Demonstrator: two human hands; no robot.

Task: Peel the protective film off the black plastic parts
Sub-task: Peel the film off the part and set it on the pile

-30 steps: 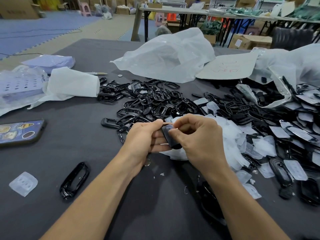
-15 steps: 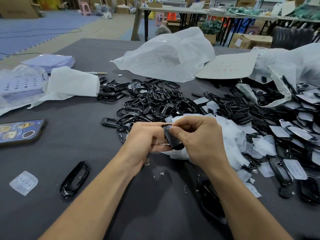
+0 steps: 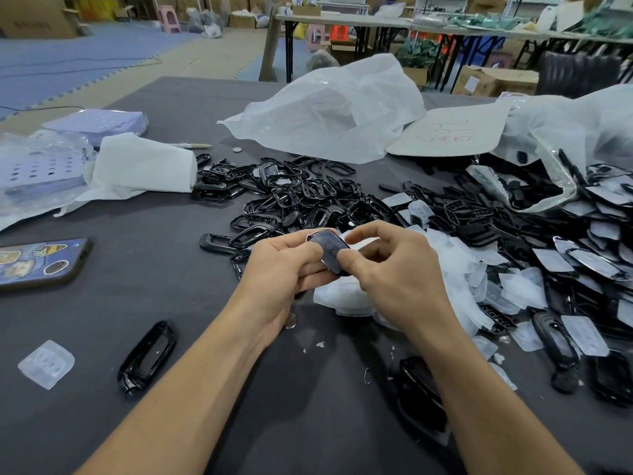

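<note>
Your left hand (image 3: 284, 265) has its grip pinched on a black part (image 3: 329, 251), and your right hand (image 3: 394, 272) pinches its right side. It sits over the tabletop (image 3: 144, 286), beside the white film pile (image 3: 459, 279), with black frames (image 3: 301, 197) farther off.

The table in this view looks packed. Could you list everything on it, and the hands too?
held part: one, black under greyish film, between both hands
bare frames: many, black, heaped mid-table
filmed parts: many, black with pale film, right side
peeled films: many, whitish, beneath and right of the hands
lone frame: one, black, near left
lone film: one, clear, near left corner
phone: one, blue stickered case, left edge
plastic bags: two, white, far centre and far right
cardboard sheet: one, pale, between the bags
table: one, dark grey, under everything
left hand: one, grips the held part
right hand: one, pinches the held part
</note>
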